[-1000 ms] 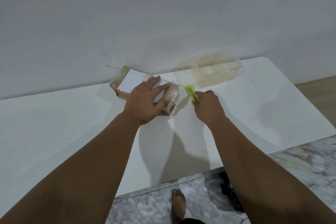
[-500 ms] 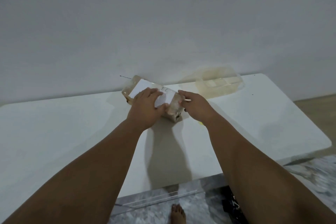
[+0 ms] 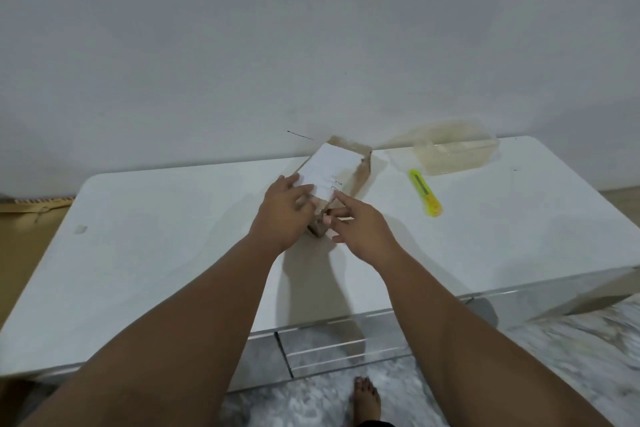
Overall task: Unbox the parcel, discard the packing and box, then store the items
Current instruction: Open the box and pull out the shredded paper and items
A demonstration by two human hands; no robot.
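The parcel, a small brown cardboard box with a white label on top, lies near the back middle of the white table. My left hand grips its near left side, fingers over the label's edge. My right hand is at the box's near end, index finger on the top edge and thumb against the end face, pinching there. A yellow-green utility knife lies loose on the table to the right of the box, apart from both hands.
A clear plastic container stands at the back right by the wall. A small scrap lies on the table's left side. Flat cardboard lies on the floor at left. My bare foot is below the drawer fronts.
My right hand has put the knife down on the table and moved to the box's near end. The box has turned so its length points away from me.
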